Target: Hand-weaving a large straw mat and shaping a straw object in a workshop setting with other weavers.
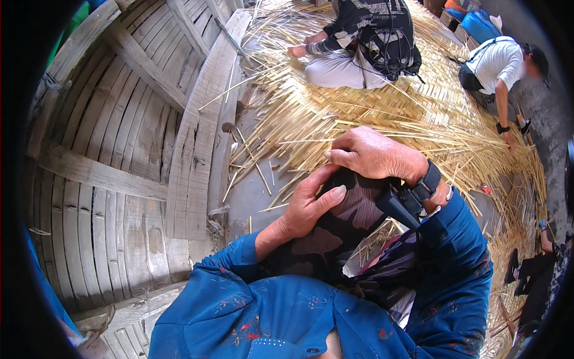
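Observation:
My left hand [311, 203] rests on my raised knee in dark brown patterned cloth [335, 224], thumb stretched out and apart from the forefinger, whose tip goes up beside the other hand. My right hand [371, 155] lies over the top of the same knee with fingers curled; whatever is inside them, if anything, is hidden. A black strap with a dark box-like device [400, 206] is on or beside my right wrist. My blue flowered sleeves reach up from the lower edge. Loose pale yellow strips [287, 146] lie just beyond my hands.
Slatted wooden panels [104, 221] and a plank [200, 137] stand left. A woven mat [430, 102] spreads ahead, where a co-worker in patterned top [365, 42] sits and another in white [490, 66] bends. A third person's dark-clothed leg [532, 281] shows right. Blue bags [475, 24] lie behind.

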`<state>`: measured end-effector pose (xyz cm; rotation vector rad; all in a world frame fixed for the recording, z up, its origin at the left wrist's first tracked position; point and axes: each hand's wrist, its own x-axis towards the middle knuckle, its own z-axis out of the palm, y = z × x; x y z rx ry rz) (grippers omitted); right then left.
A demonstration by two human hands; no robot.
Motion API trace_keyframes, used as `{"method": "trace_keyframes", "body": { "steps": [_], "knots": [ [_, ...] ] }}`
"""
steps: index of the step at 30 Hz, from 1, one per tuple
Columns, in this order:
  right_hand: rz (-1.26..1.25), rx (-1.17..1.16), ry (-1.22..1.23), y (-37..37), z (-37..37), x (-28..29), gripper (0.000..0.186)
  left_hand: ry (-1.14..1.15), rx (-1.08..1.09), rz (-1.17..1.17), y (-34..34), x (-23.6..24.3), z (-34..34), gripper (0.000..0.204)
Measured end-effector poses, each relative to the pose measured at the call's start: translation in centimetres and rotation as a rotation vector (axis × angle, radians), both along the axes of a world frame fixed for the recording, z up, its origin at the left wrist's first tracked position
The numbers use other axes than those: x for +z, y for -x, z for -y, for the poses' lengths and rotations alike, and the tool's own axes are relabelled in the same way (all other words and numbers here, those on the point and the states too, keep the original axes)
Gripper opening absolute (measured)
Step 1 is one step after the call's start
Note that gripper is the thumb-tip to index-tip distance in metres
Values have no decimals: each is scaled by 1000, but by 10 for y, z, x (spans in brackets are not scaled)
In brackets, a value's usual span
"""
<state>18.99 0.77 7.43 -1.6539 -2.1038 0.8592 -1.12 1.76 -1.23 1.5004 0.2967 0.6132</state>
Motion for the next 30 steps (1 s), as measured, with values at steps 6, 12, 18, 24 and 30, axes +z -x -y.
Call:
{"method": "trace_keyframes", "body": {
  "steps": [6, 12, 18, 24, 30],
  "knots": [
    [2, 10, -6, 0, 1, 2, 29, 12, -11, -1, 0, 0, -1, 55],
    [1, 0, -25, -1, 2, -3, 29, 25, -11, 6, 0, 0, 0, 56],
    [-5, 12, -25, 0, 2, 1, 29, 15, -9, -2, 0, -1, 0, 57],
    [-17, 7, -19, -1, 1, 0, 29, 56, -16, -4, 0, -2, 0, 58],
    [6, 4, -18, -2, 0, -2, 29, 28, -9, 3, 0, 0, 0, 57]
  ]
}}
